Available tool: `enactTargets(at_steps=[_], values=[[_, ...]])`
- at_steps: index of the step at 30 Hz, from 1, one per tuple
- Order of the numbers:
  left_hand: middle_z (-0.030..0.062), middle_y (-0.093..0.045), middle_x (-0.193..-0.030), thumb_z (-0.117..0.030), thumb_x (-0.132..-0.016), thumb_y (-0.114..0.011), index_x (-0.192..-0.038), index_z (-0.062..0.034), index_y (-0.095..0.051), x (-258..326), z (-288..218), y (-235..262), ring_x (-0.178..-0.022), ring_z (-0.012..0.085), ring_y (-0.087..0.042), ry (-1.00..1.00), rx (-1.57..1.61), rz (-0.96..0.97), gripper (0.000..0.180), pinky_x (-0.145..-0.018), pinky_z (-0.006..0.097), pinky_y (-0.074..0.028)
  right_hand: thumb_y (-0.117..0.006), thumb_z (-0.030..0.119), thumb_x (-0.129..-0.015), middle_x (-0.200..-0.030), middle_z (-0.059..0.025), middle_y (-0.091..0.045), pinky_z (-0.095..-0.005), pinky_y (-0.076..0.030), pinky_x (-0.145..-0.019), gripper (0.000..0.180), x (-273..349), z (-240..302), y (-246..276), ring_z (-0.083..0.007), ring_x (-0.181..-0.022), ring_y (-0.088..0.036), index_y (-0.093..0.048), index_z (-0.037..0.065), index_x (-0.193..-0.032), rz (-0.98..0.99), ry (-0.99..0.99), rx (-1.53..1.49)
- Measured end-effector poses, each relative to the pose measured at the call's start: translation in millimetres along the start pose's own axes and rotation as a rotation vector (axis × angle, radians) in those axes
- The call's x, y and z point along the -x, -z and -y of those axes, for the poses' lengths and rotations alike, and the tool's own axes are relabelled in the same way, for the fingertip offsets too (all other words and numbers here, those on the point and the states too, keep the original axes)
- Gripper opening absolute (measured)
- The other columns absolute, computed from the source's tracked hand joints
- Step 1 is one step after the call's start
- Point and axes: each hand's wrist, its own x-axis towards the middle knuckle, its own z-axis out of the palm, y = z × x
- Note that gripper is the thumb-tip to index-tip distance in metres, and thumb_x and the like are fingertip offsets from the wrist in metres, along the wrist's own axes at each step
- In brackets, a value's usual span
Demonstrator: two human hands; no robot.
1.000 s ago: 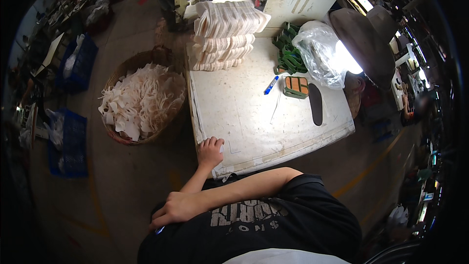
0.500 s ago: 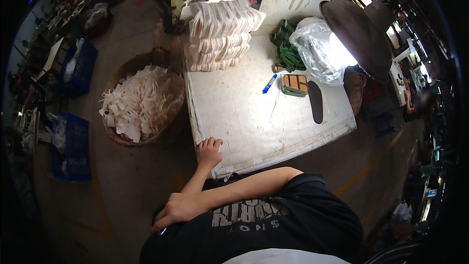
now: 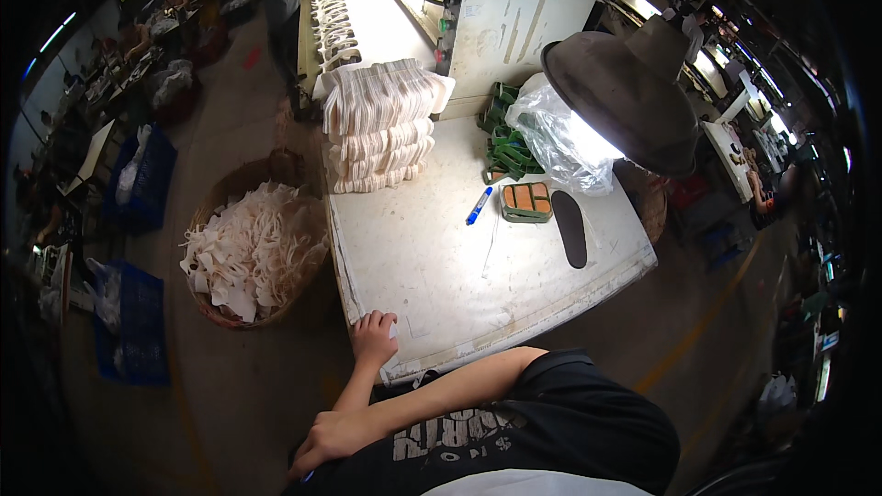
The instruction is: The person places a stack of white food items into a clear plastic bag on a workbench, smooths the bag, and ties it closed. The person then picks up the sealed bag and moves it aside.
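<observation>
Resting on the near left corner of the white worktable (image 3: 441,276), the left hand (image 3: 374,338) lies flat with its fingers (image 3: 381,320) close together and slightly curled over the edge; it holds nothing, only touches the table top. The right hand (image 3: 323,445) is lower, crossed over in front of the body near the black shirt, away from the table; its fingers are loosely bent, and I cannot tell if something small is inside them.

So the left hand is the nearer one to everything on the table. From its fingers, the table surface goes away and to the right, bare for a good part. Further out, right of the middle, a blue pen (image 3: 479,206) lies with its long axis running diagonally, from near-left to far-right. Just beside it stands a small green tray (image 3: 526,203), and then a dark insole shape (image 3: 571,229) lying lengthwise, pointing away from the person.

Straight ahead of the left fingers, at the far end of the table, sits a stack of white cut pieces (image 3: 381,124), well apart from the hand. To the left of the table, on the floor, a woven basket (image 3: 241,186) is filled with pale scraps. A lamp shade (image 3: 625,92) hangs over the right side, above a clear plastic bag (image 3: 560,133).
</observation>
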Motion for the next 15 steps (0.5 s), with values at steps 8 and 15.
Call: enactTargets(at_steps=[8,15], values=[[0.0059,-0.060,-0.100,-0.013,-0.068,-0.066,-0.102,-0.0193,-0.065,-1.9,-2.4,-0.3,-0.104,0.0306,-0.060,0.008,0.028,-0.046,0.034,-0.094,0.045,-0.046,-0.059,0.032,-0.094,-0.123,-0.0173,-0.072,-0.0493,-0.059,-0.084,0.044,17.9,4.1,-2.2,-0.0401,-0.108,-0.071,-0.060,0.007,-0.131,0.027,0.041,-0.021],[0.0060,-0.060,-0.100,-0.012,-0.067,-0.066,-0.100,-0.0187,-0.065,1.0,-11.6,1.6,-0.103,0.0310,-0.060,0.029,0.043,-0.055,0.034,-0.094,0.045,-0.047,-0.058,0.032,-0.096,-0.118,-0.0207,-0.072,-0.0514,-0.058,-0.083,0.042,39.9,21.7,-10.2,-0.0421,-0.105,-0.070,-0.061,0.003,-0.127,-0.068,0.096,-0.023]])
